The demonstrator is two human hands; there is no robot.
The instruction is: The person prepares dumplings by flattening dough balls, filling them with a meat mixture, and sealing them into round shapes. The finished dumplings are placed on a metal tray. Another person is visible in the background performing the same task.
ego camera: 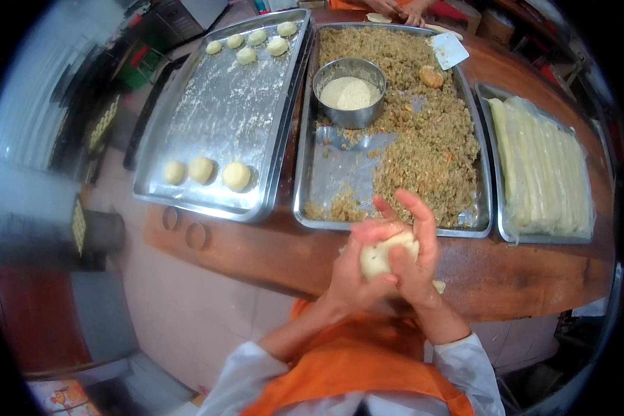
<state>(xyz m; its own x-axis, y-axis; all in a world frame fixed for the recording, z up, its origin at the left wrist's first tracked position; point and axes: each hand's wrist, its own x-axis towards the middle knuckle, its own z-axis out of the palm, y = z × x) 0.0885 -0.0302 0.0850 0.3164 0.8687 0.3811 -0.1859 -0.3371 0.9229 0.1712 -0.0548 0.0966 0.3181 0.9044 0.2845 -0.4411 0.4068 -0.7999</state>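
Between my two hands is a pale dough ball (377, 261), held above the front edge of the wooden table. My left hand (354, 273) cups it from the left, thumb across its lower side. Around its right side wraps my right hand (417, 260), with the thumb pressing on the dough and a finger raised. A small dark spot shows on the dough's surface. Just beyond my hands lies a metal tray (343, 161) of crumbly brown filling (426, 171). A small scrap of dough (439, 286) rests on the table by my right wrist.
At left, stacked metal trays (213, 125) carry several dough balls (236, 176). A metal bowl of pale crumbs (349, 112) and a white scraper (449, 51) sit in the filling tray. Plastic-covered dough strips (543, 171) fill the right tray. Two rings (196, 236) lie front left. Another person's hands (408, 11) work opposite.
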